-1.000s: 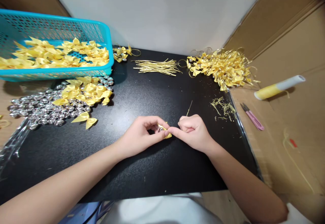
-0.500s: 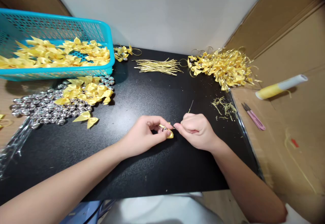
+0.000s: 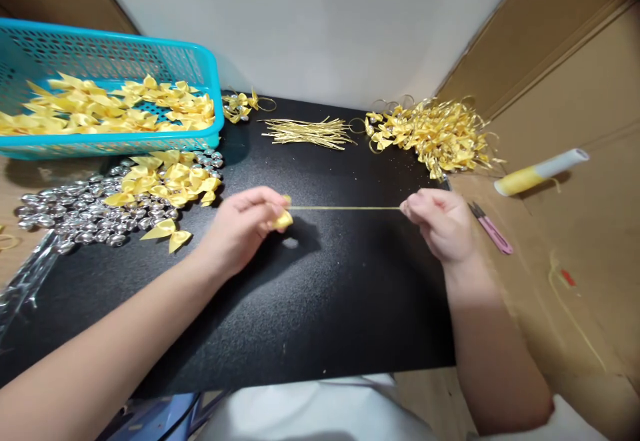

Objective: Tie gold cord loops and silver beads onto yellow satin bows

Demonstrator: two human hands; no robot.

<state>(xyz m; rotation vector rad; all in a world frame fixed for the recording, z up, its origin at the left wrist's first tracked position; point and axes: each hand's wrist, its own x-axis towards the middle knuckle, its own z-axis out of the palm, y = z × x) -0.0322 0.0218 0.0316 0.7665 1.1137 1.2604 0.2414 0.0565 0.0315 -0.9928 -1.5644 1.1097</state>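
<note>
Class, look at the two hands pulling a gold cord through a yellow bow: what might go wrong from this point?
1. The gold cord is stretched tight between the left hand and the right hand; it may snap or slip free.
2. The yellow bow is only pinched at the fingertips, so it may crumple.
3. The left arm lies near the silver beads and may scatter them.

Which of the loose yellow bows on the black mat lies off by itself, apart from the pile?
The bow nearest the left hand: it lies alone on bare mat, just in front of the pile on the silver beads.
</note>
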